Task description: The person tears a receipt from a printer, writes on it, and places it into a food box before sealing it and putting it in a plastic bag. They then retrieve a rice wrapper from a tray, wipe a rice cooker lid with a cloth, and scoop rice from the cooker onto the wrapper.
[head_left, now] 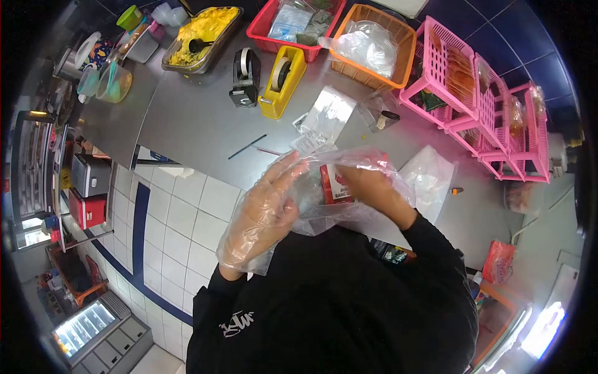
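My left hand [265, 209], in a loose clear plastic glove, has its fingers and thumb curled at the left side of a clear plastic bag [311, 218]. The bag spreads between both hands, in front of my chest. On it or just behind its film shows a red and white printed label [337, 184]. My right hand [374, 189] reaches over the bag's right part, blurred, its fingers pointing down and left. What those fingers hold, if anything, is hidden.
On the steel counter [187, 134] stand a black tape dispenser [245, 78], a yellow tape dispenser [282, 81], a tray of yellow food [202, 37], a red basket [261, 31] and an orange basket [405, 47]. Pink racks [448, 112] stand right; white plastic [430, 174] lies nearer.
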Action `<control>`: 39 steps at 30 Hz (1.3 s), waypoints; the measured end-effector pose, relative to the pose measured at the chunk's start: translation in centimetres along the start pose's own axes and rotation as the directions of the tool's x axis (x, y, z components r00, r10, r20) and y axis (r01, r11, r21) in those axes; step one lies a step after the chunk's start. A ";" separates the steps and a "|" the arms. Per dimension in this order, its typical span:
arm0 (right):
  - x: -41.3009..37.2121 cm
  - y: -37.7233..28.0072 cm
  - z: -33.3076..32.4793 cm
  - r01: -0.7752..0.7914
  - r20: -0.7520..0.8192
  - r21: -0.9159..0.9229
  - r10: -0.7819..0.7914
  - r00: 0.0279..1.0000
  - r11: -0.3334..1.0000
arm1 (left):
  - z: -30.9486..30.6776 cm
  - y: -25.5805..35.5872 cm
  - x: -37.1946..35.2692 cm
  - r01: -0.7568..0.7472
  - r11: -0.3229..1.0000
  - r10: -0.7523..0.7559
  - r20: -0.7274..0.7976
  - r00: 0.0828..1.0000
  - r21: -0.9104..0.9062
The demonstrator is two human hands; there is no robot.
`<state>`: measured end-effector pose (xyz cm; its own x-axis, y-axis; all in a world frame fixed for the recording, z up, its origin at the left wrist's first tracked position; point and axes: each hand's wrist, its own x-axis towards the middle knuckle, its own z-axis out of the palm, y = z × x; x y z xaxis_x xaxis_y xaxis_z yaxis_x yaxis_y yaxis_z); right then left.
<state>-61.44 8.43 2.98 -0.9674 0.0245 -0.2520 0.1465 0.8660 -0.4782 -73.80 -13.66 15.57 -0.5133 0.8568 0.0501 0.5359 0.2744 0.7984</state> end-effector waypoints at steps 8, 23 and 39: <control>-3.5 6.1 0.6 -0.178 -0.246 -0.133 0.142 0.959 0.975 | 1.1 1.9 0.5 -0.009 1.000 0.009 0.118 0.993 -0.004; -8.2 1.0 -8.4 -0.103 0.043 -0.106 0.108 0.993 0.989 | -1.7 2.7 0.0 0.020 0.946 -0.035 0.043 0.998 0.325; -9.6 -10.2 -17.5 0.555 -0.226 -0.258 -0.608 0.761 0.791 | -1.1 6.8 2.8 -0.210 0.817 0.164 -0.133 0.977 -0.538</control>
<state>-57.29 8.08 24.97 -0.8720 -0.3951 0.2891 -0.4745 0.8274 -0.3005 -72.32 -9.86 21.78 -0.5034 0.8241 0.2597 0.1851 -0.1908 0.9640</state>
